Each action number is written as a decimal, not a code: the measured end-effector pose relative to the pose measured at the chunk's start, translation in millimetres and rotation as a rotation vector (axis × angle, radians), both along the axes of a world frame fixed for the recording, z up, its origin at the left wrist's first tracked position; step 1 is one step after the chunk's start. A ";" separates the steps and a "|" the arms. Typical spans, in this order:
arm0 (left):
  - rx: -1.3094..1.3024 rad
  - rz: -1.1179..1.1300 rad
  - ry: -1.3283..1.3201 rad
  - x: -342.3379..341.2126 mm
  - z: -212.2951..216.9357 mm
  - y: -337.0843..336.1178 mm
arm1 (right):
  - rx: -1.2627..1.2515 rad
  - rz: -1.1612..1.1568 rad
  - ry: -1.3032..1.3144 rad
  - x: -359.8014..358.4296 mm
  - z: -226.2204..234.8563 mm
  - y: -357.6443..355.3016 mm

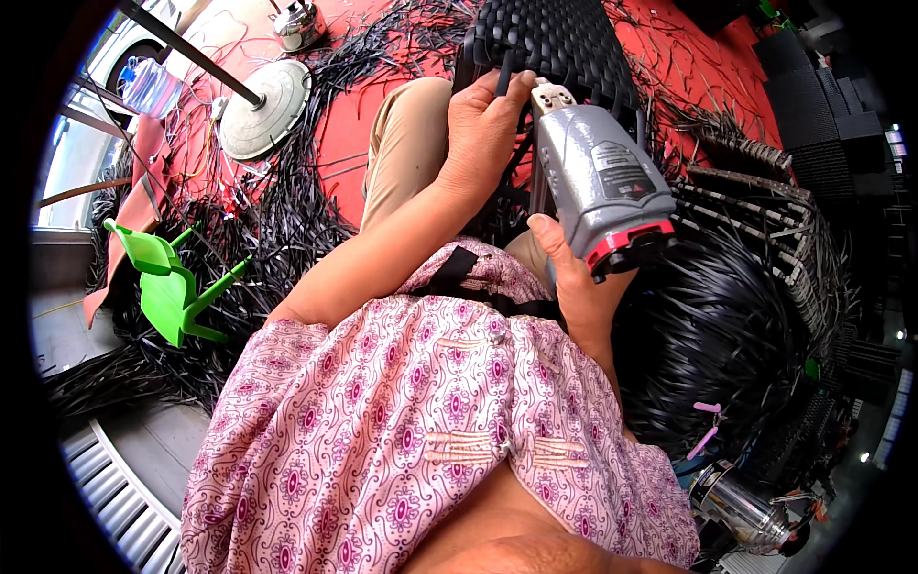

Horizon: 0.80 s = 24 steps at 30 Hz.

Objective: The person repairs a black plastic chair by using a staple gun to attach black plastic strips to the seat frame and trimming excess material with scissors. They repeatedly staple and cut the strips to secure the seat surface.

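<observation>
My right hand (pixel 572 279) grips the handle of a grey power tool (pixel 602 177) with a red and black base, its metal nose pointing up toward a black plastic lattice piece (pixel 555 43). My left hand (pixel 483 129) rests on the near edge of that lattice, thumb and fingers pinching a black strip (pixel 504 72) right beside the tool's nose. The lattice lies over my lap, above my tan trouser leg (pixel 406 143).
Black plastic strips (pixel 287 225) litter the red floor. A green plastic stool (pixel 167 282) lies at left, near a round metal stand base (pixel 263 110), a kettle (pixel 296 24) and a water bottle (pixel 151 86). Stacked black lattice pieces (pixel 746 206) and a steel flask (pixel 741 507) sit at right.
</observation>
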State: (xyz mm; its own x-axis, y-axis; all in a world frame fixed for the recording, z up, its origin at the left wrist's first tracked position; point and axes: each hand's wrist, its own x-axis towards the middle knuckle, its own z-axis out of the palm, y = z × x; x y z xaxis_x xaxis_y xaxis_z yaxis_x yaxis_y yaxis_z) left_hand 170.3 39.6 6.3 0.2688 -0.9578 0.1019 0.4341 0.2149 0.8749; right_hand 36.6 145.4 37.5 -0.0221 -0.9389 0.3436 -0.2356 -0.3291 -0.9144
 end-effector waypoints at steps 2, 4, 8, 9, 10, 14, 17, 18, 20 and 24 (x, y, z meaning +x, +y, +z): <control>-0.024 -0.008 0.044 -2.2 -2.2 -1.3 | 0.033 0.013 -0.061 0.6 -1.0 1.6; -0.029 -0.005 0.078 -3.6 -2.4 -2.8 | 0.061 0.003 -0.036 -1.5 -6.0 2.8; -0.024 0.023 0.103 -2.2 -4.5 -8.4 | 0.030 -0.029 0.112 -9.1 -17.4 2.2; -0.032 0.022 0.090 -1.7 -6.6 -10.5 | 0.030 -0.027 0.125 -9.5 -18.2 1.8; -0.037 0.023 0.078 -0.6 -8.5 -11.5 | 0.030 -0.023 0.138 -9.7 -19.0 1.3; -0.079 0.014 0.112 -3.9 -11.4 -14.9 | 0.032 0.006 0.058 -1.2 -11.5 -4.0; -0.065 0.025 0.128 -7.2 -0.6 -11.4 | -0.023 0.004 0.086 4.5 -12.4 -10.4; -0.075 0.004 0.073 -4.4 -5.0 -11.1 | -0.040 0.003 0.104 6.1 -14.7 -11.2; -0.098 0.034 -0.001 -2.3 -6.7 -11.0 | -0.063 0.002 0.095 8.8 -20.7 -12.5; -0.087 0.019 0.015 -1.5 -0.5 -11.7 | -0.035 -0.028 0.005 17.4 -20.9 -12.3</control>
State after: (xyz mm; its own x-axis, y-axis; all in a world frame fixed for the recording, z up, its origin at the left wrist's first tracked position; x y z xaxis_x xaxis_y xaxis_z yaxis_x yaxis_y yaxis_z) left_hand 168.8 27.9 5.8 0.2885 -0.9404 0.1802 0.4422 0.2978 0.8460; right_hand 54.1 133.2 16.6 -0.0465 -0.9252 0.3766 -0.2495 -0.3543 -0.9013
